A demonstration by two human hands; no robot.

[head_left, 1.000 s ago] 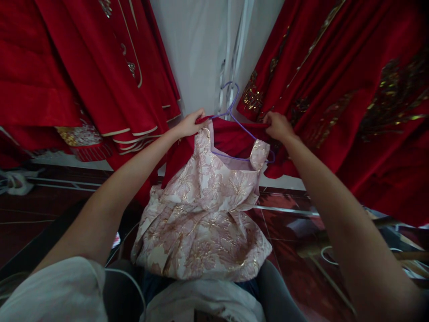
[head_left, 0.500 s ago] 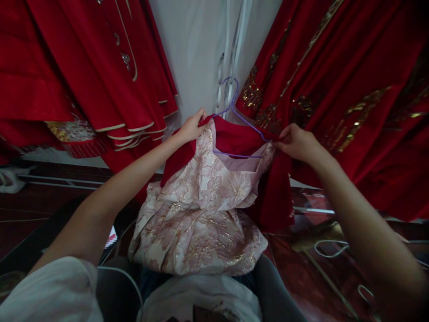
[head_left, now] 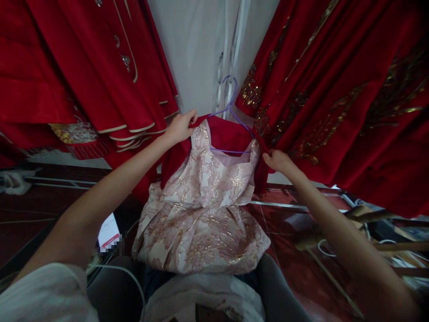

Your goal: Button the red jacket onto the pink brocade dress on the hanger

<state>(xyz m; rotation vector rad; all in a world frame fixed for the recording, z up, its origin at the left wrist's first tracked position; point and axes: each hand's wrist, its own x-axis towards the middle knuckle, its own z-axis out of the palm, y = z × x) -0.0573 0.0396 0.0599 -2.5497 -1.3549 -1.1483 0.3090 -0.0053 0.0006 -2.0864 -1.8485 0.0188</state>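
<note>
Hands: right hand (head_left: 277, 161) has dropped since half a second ago, from the right shoulder of the hanger (head_left: 235, 115) to a point lower down, just beside the right strap of the dress (head_left: 201, 214). Its fingers are pinched shut on the edge of the red top (head_left: 228, 134). The long red flap that hung below that hand earlier now ends shorter, close against the dress. Left hand (head_left: 179, 127) is unchanged, closed on the left shoulder of the red top over the hanger end. The dress, pink-gold brocade, hangs in front of the red top on the purple wire hanger between the two hands, with its hem on the person's lap. Floor (head_left: 284, 219) is dark red glossy tile. Red robes (head_left: 67, 67) with gold trim hang at left and right, and a white wall (head_left: 197, 53) shows between them. A white cable (head_left: 117, 268) lies lower left, and wooden sticks (head_left: 368, 214) lie at right.
</note>
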